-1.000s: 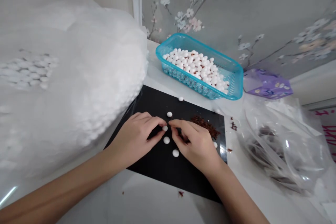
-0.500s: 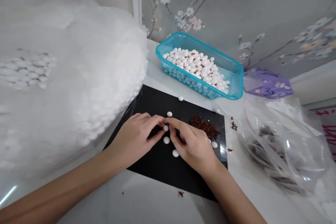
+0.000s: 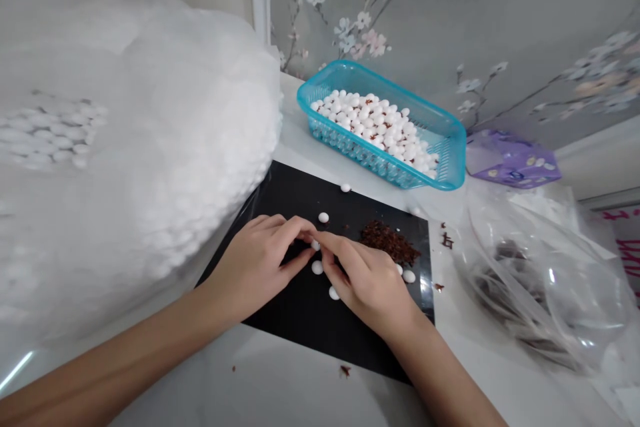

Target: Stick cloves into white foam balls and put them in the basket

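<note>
Over the black mat (image 3: 295, 307), my left hand (image 3: 255, 263) curls around a small white bead (image 3: 315, 245), which sits between its thumb and forefinger. My right hand (image 3: 367, 283) comes in from the other side, its fingertips pinched together and touching that bead. I cannot see whether these fingers hold anything. Loose white beads lie around the hands, one (image 3: 317, 267) just below the meeting fingers and another (image 3: 409, 276) beyond my right hand. A pile of brown flakes (image 3: 389, 242) lies on the mat beside my right hand.
A bulging clear plastic bag of white beads (image 3: 150, 133) fills the left side. A teal plastic basket (image 3: 400, 90) holds many brown-flecked white beads. To the right are a clear bag of brown pieces (image 3: 525, 280) and a purple packet (image 3: 510, 160) on the white table (image 3: 280, 387).
My right hand has shifted left, and its fingertips now cover more of the bead held with my left hand. A second bead beyond my right hand shows more clearly.
</note>
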Demonstrator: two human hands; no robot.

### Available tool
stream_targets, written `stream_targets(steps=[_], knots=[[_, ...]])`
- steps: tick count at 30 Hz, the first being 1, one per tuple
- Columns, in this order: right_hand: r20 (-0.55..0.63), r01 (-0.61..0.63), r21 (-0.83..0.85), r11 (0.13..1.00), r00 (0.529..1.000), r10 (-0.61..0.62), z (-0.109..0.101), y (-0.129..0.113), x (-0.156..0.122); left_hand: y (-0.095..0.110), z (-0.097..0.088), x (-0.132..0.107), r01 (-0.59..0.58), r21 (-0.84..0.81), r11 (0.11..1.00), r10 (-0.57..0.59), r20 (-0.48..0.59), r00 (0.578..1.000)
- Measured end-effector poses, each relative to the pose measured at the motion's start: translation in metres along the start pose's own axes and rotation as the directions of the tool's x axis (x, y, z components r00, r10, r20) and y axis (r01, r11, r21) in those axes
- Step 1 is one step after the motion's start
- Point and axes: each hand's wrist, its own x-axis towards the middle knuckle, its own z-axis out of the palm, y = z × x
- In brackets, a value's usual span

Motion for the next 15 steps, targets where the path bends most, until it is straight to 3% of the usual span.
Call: stream_targets(steps=[15], knots=[[0.099, -0.008, 0.004, 1.0, 0.995, 0.008, -0.0019, -0.0017, 0.002, -0.001, 0.0003, -0.0008, 0.016, -0.019, 1.0, -0.016, 0.013, 1.0]])
